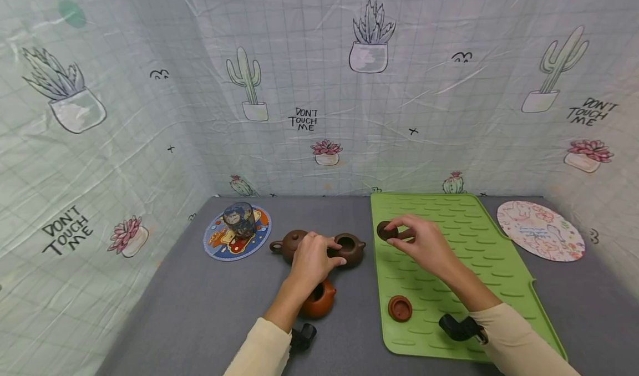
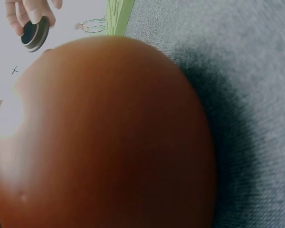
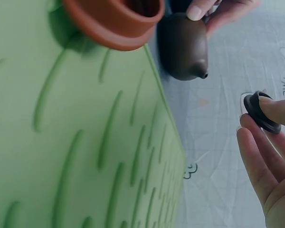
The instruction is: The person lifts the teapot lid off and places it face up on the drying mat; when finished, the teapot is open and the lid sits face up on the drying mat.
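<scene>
My left hand holds a dark brown teapot from its left side, thumb near the rim. That pot has no lid on, and its spout points right. Over the green mat my right hand pinches a dark brown lid between thumb and fingers, its hollow underside partly showing. A second brown teapot with its lid on stands partly hidden behind my left hand. Below my left wrist is an orange-brown teapot, uncovered; it fills most of the left wrist view. A reddish-brown lid lies on the mat.
The green ridged mat covers the right part of the grey table. At the back left, a dark see-through glass stands on a blue patterned round mat. A pink patterned round mat lies at the right.
</scene>
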`<state>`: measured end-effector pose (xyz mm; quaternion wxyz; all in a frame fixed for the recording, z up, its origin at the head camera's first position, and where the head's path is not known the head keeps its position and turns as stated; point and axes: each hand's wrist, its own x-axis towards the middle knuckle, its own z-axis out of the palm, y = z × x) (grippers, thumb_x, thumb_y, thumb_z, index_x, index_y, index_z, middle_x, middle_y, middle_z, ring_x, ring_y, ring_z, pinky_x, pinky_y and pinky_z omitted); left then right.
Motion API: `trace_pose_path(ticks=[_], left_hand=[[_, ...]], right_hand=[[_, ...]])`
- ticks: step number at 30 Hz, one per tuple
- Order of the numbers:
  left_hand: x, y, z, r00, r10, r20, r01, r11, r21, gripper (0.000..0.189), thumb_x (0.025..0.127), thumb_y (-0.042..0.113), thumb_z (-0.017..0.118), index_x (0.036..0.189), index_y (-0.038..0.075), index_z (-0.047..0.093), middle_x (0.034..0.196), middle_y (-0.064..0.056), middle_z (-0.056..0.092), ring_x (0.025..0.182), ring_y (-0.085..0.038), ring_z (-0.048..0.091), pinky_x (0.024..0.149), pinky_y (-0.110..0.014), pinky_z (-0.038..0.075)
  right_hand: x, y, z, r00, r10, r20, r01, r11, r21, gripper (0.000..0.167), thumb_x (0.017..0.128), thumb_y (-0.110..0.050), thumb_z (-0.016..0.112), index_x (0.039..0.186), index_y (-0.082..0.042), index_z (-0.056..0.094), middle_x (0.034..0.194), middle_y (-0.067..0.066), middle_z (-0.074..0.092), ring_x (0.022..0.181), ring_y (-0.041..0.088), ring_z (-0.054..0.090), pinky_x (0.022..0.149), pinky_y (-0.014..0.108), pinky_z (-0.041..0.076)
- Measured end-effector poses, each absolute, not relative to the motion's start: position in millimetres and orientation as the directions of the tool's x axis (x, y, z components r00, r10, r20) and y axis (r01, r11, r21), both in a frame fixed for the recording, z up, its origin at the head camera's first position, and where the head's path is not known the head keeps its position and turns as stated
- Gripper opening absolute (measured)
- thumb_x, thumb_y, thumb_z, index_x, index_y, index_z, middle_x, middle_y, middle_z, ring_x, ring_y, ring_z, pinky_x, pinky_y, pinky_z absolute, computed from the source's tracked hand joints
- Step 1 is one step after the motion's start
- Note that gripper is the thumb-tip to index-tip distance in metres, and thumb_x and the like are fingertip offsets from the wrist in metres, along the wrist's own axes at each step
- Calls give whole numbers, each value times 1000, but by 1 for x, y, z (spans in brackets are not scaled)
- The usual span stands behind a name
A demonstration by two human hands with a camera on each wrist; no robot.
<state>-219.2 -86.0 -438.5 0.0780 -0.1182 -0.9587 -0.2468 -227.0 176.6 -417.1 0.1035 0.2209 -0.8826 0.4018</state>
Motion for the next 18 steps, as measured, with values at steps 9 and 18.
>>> trace_pose_path(ticks=[9,18], left_hand=[[-222,-86,-438,-955,198,220,278,856,437,29,76,32,91,102,22,84,115,-1,79,86,-18,60,70,-29,56],[-221,-86,-439,-959,195,205,268,855,444,29,76,33,90,102,22,83,112,-1,78,87,-18,59,71,-30,56]], right_hand=[[-226,182,-425,-895,-322,309,-446,609,-656,22,87,-6,79,108,-11,74,117,15,74,85,26,78,65,21,59],[-222,187,-439,-897,-337,286,-440,614,-655,24,86,-3,79,108,-10,73,116,15,74,85,26,78,65,17,58]])
